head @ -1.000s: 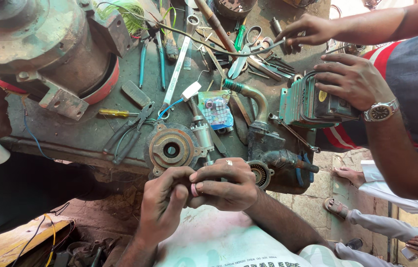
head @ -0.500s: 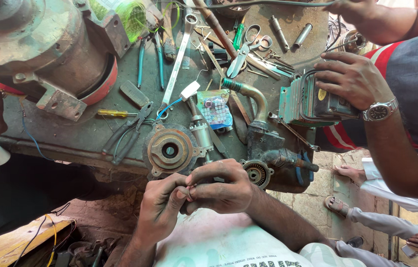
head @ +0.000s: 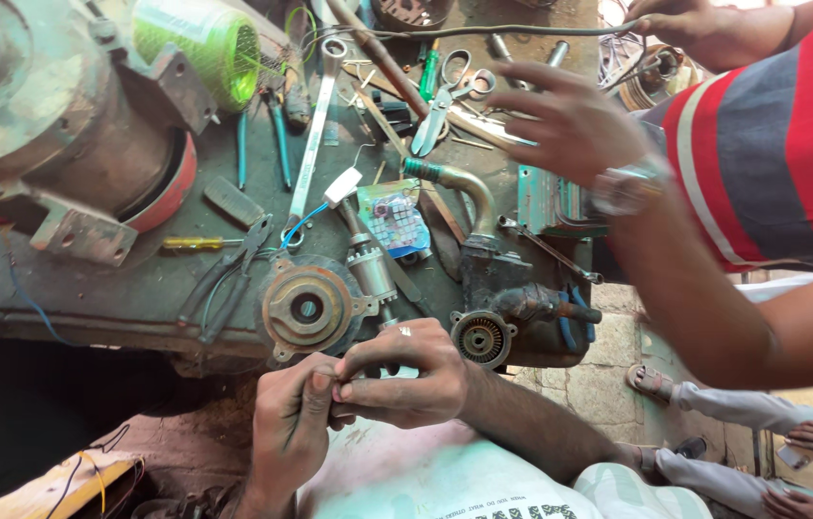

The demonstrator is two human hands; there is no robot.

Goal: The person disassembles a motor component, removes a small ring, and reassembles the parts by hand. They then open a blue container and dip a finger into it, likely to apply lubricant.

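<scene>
Both hands meet low in the view, just below the edge of the cluttered workbench [head: 118,298]. The left hand [head: 293,432] has its thumb and forefinger pinched together, and the right hand [head: 406,370], a ring on one finger, curls closed against it, fingertips touching; whatever small part they pinch between them is hidden by the fingers and I cannot tell what it is. Just above the right hand's knuckles lies a small motor armature [head: 368,269], and just above the left hand a round rusty end cover [head: 307,308] with a centre hole. Beside the right hand, on its outer side, sits a round bearing housing [head: 481,338]. Pliers [head: 228,274] lie beyond the left hand. Another person's hand [head: 570,120], wearing a wristwatch [head: 627,185], hovers spread open well above the right hand
</scene>
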